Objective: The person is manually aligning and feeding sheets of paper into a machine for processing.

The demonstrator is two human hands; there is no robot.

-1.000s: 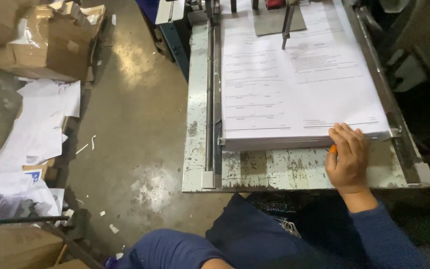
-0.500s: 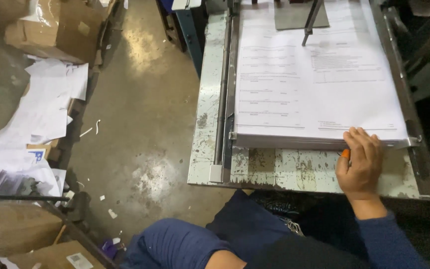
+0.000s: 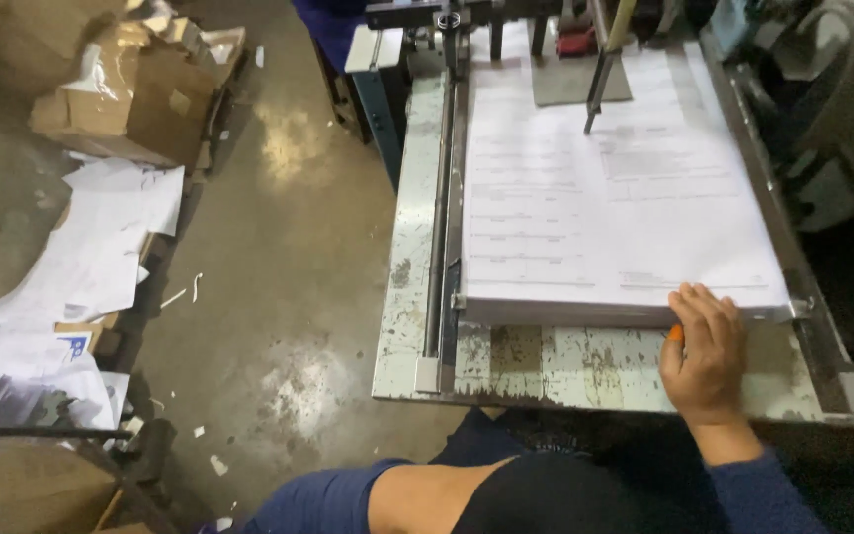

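A thick stack of white printed sheets [image 3: 605, 218] lies on a worn metal machine table [image 3: 565, 361]. My right hand [image 3: 709, 351] rests flat at the stack's near right edge, fingers on the top sheet. Its thumb, with an orange tip cover, is against the stack's front face. It holds nothing that I can see. Of my left arm only a bare forearm and blue sleeve [image 3: 417, 499] show at the bottom edge; the left hand itself is out of view.
A long metal side guide [image 3: 440, 227] runs along the stack's left side, and a thin rod [image 3: 600, 79] stands over its far end. On the concrete floor [image 3: 289, 297] to the left are cardboard boxes [image 3: 140, 89] and loose white sheets [image 3: 101, 247].
The view has shifted, so the table sits further right and nearer. My right hand has stayed on the stack's near right edge.
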